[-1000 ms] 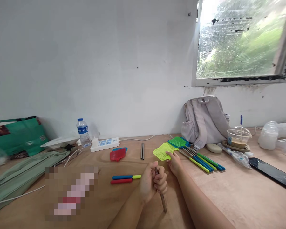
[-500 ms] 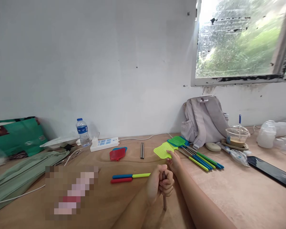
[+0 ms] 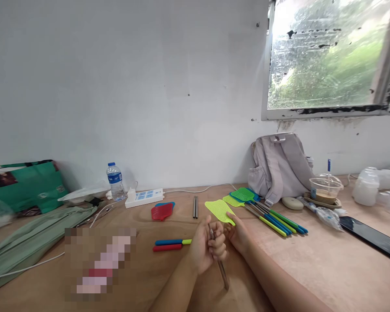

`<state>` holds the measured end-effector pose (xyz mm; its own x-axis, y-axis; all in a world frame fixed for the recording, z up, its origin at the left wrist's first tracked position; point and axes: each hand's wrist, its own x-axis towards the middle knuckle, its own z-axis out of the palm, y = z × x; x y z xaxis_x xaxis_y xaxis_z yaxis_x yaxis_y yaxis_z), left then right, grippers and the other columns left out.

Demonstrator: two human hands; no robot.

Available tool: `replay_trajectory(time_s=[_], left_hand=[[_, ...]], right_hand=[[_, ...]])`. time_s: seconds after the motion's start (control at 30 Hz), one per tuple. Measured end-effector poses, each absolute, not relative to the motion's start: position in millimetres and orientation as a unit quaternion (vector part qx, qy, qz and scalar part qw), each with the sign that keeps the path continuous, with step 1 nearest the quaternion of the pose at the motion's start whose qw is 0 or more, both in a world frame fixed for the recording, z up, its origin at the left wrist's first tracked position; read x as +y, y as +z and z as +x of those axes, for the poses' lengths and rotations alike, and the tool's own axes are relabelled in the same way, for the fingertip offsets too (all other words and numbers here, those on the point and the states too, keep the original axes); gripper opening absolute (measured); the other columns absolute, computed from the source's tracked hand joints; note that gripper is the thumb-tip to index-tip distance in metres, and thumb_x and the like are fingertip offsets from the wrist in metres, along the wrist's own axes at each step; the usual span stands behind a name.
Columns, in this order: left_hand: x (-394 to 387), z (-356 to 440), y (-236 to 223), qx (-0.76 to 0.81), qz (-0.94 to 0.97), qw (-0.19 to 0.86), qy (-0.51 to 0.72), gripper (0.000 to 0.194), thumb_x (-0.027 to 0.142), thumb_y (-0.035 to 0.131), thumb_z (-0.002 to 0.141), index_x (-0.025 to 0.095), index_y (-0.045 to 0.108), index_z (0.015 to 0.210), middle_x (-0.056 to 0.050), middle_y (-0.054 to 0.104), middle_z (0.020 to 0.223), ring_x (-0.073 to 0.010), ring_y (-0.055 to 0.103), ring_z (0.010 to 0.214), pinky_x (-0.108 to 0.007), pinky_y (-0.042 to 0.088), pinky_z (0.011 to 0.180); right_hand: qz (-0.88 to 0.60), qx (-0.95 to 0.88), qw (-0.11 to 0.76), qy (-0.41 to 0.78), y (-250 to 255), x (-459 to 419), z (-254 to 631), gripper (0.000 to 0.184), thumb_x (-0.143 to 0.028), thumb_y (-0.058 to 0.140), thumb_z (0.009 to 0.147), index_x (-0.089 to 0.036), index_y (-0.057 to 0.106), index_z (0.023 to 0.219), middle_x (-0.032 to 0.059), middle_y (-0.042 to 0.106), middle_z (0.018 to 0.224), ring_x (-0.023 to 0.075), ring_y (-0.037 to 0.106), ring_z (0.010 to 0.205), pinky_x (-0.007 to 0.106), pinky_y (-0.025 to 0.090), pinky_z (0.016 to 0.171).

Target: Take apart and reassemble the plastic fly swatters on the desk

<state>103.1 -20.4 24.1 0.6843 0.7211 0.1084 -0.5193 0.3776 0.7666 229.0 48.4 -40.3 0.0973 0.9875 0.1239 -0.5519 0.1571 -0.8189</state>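
Note:
My left hand (image 3: 201, 248) is wrapped around a metal tube (image 3: 222, 274), whose lower end slants down over the table. Close beside it, my right hand (image 3: 238, 234) pinches the neck of a yellow fly swatter head (image 3: 219, 209). The tube's top end sits near my left thumb, apart from the head. Behind my left hand lie a blue handle (image 3: 168, 242), a red handle (image 3: 167, 248) and a partly hidden yellow handle (image 3: 186, 242). Farther back are two metal tubes (image 3: 195, 208) and a red swatter head (image 3: 161, 211) overlapping a blue one (image 3: 170, 205).
Several fly swatters (image 3: 269, 216) lie to the right, in front of a grey backpack (image 3: 277, 169). A power strip (image 3: 145, 198) and a water bottle (image 3: 115, 184) stand at the back left. Farther right are a drink cup (image 3: 325, 188) and a black flat object (image 3: 370, 238).
My left hand has shifted left and turned, so the tube now leans instead of standing upright. The yellow head in my right hand has moved left, clear of most of the swatter behind it.

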Motion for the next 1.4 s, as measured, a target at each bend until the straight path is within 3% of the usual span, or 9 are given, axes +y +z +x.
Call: replay_trajectory(time_s=[0.1, 0.27, 0.6, 0.73, 0.87, 1.0, 1.13, 1.27, 1.4], left_hand=[[-13, 101, 14, 0.18, 0.342, 0.793, 0.47, 0.045, 0.061, 0.05, 0.067, 0.019, 0.035, 0.064, 0.012, 0.017, 0.038, -0.0027, 0.011, 0.032, -0.017, 0.009, 0.037], [-10, 112, 3, 0.273, 0.33, 0.706, 0.563, 0.046, 0.041, 0.073, 0.054, 0.02, 0.036, 0.072, 0.014, 0.028, 0.044, 0.0005, 0.015, 0.033, -0.015, 0.008, 0.037], [0, 103, 4, 0.242, 0.25, 0.652, 0.674, 0.038, 0.03, 0.074, 0.056, 0.017, 0.04, 0.068, 0.012, 0.034, 0.044, 0.0002, 0.025, 0.032, -0.014, 0.02, 0.034], [8, 85, 7, 0.201, 0.185, 0.66, 0.7, 0.038, 0.028, 0.071, 0.062, 0.018, 0.034, 0.062, 0.012, 0.029, 0.042, -0.0005, 0.025, 0.031, -0.015, 0.022, 0.033], [15, 73, 8, 0.195, 0.203, 0.634, 0.721, 0.032, 0.026, 0.069, 0.064, 0.017, 0.038, 0.061, 0.011, 0.035, 0.045, -0.0011, 0.029, 0.032, -0.016, 0.026, 0.034], [25, 64, 8, 0.233, 0.253, 0.545, 0.765, 0.017, 0.02, 0.066, 0.064, 0.017, 0.052, 0.073, 0.002, 0.057, 0.066, -0.0098, 0.055, 0.057, -0.022, 0.044, 0.051], [39, 40, 12, 0.318, 0.242, 0.419, 0.815, 0.007, 0.019, 0.056, 0.071, 0.019, 0.055, 0.078, -0.003, 0.062, 0.081, -0.0133, 0.059, 0.079, -0.023, 0.046, 0.066], [45, 1, 15, 0.395, 0.248, 0.336, 0.819, 0.011, 0.026, 0.044, 0.079, 0.019, 0.051, 0.083, -0.002, 0.061, 0.08, -0.0099, 0.057, 0.063, -0.022, 0.045, 0.057], [48, -29, 5, 0.467, 0.272, 0.282, 0.793, 0.011, 0.023, 0.054, 0.073, 0.019, 0.047, 0.081, 0.002, 0.057, 0.067, -0.0073, 0.047, 0.044, -0.021, 0.038, 0.045]], right_hand=[[-0.273, -0.291, 0.658, 0.639, -30, 34, 223, 0.025, -0.031, 0.069, 0.06, -0.02, 0.049, 0.07, -0.0072, 0.051, 0.054, 0.0052, 0.041, 0.038, 0.019, 0.038, 0.038], [-0.254, -0.342, 0.64, 0.64, -20, 20, 211, 0.026, -0.03, 0.071, 0.058, -0.018, 0.054, 0.073, -0.0049, 0.056, 0.062, 0.0065, 0.047, 0.045, 0.018, 0.038, 0.041], [-0.189, -0.578, 0.531, 0.591, -7, 3, 204, 0.029, -0.028, 0.072, 0.058, -0.02, 0.049, 0.074, -0.0039, 0.056, 0.061, 0.0101, 0.052, 0.054, 0.022, 0.041, 0.054], [-0.209, -0.651, 0.5, 0.532, -18, 7, 205, 0.029, -0.024, 0.073, 0.056, -0.019, 0.047, 0.067, -0.0039, 0.055, 0.065, 0.0062, 0.043, 0.05, 0.017, 0.032, 0.048], [-0.252, -0.723, 0.474, 0.434, -27, 10, 202, 0.013, -0.029, 0.061, 0.071, -0.019, 0.053, 0.074, -0.0056, 0.048, 0.056, 0.0063, 0.036, 0.046, 0.017, 0.027, 0.045], [-0.256, -0.81, 0.452, 0.273, -24, 10, 198, 0.013, -0.027, 0.042, 0.084, -0.021, 0.053, 0.086, 0.002, 0.054, 0.08, 0.0139, 0.049, 0.071, 0.025, 0.04, 0.065], [-0.271, -0.845, 0.419, 0.193, -27, 17, 200, 0.02, -0.024, 0.03, 0.088, -0.022, 0.049, 0.094, 0.0054, 0.052, 0.09, 0.0166, 0.051, 0.083, 0.03, 0.041, 0.077], [-0.33, -0.807, 0.466, 0.155, -40, 37, 207, 0.019, -0.023, 0.029, 0.087, -0.022, 0.047, 0.092, 0.0053, 0.052, 0.089, 0.0173, 0.051, 0.084, 0.031, 0.041, 0.078], [-0.453, -0.746, 0.476, 0.107, -51, 62, 211, 0.026, -0.016, 0.026, 0.084, -0.02, 0.044, 0.103, 0.0077, 0.051, 0.098, 0.0187, 0.049, 0.094, 0.033, 0.039, 0.084]])
